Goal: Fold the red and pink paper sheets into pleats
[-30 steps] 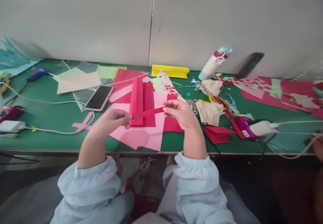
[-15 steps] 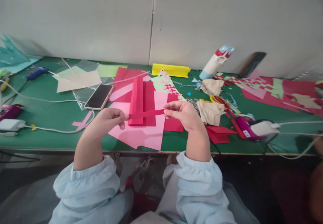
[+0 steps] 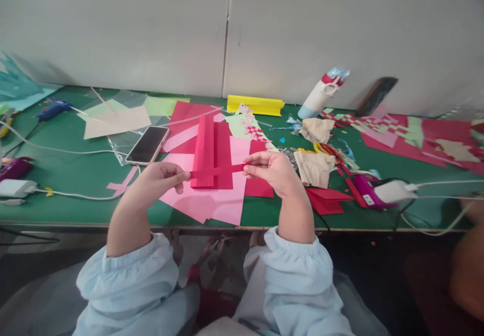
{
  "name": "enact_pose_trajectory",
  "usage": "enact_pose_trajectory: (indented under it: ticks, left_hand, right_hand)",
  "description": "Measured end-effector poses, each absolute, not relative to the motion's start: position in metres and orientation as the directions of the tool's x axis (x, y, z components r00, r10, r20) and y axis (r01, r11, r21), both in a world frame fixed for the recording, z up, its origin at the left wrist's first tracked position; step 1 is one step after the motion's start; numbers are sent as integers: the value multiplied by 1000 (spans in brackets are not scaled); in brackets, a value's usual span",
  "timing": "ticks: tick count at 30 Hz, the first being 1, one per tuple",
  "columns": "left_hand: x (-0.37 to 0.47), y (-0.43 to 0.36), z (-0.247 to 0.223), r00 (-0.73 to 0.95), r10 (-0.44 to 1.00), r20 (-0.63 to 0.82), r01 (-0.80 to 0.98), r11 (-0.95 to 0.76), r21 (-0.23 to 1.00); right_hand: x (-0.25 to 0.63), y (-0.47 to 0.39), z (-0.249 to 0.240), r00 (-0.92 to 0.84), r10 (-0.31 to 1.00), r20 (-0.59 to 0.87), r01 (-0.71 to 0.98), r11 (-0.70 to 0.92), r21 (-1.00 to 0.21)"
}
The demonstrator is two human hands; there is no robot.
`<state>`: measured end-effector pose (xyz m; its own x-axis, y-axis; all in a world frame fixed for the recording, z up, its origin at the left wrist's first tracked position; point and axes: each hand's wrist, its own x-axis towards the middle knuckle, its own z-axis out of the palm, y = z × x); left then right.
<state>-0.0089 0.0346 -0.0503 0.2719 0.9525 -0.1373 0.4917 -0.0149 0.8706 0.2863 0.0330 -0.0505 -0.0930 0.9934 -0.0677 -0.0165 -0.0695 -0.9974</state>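
A narrow red paper strip (image 3: 219, 170) is stretched level between my two hands, above the papers on the table. My left hand (image 3: 163, 178) pinches its left end between thumb and fingers. The right end is pinched by my right hand (image 3: 270, 170), thumb below and fingers on top. Behind the strip lies a folded red paper (image 3: 204, 144) standing in long creases. It rests on a flat red sheet (image 3: 224, 147) and light pink sheets (image 3: 230, 207). Another red sheet (image 3: 260, 188) lies partly under my right hand.
A phone (image 3: 147, 145) lies beyond my left hand. Yellow folded paper (image 3: 255, 106) and a white bottle (image 3: 323, 94) stand near the wall. Scissors with cloth-wrapped handles (image 3: 315, 169) lie right, beside a purple power strip (image 3: 368, 190). A white cable (image 3: 83, 196) runs at left.
Both hands keep their pinch on the red strip. The whole view has shifted very slightly; otherwise the table looks the same.
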Motion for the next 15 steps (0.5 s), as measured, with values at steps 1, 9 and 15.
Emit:
enact_pose_trajectory:
  ticks: [1,9,15]
  left_hand:
    - [-9,35,-50,273,952,-139,498,-16,867]
    - [-7,33,-47,268,950,-159,513,-1,859]
    - [-9,33,-47,258,948,-186,518,27,855]
  right_hand:
    - [286,33,-50,-92,993,-70,-15,-71,-997]
    - [288,34,-54,-94,993,-75,-3,-76,-997]
    - [288,35,-56,-98,993,-62,-12,-63,-998]
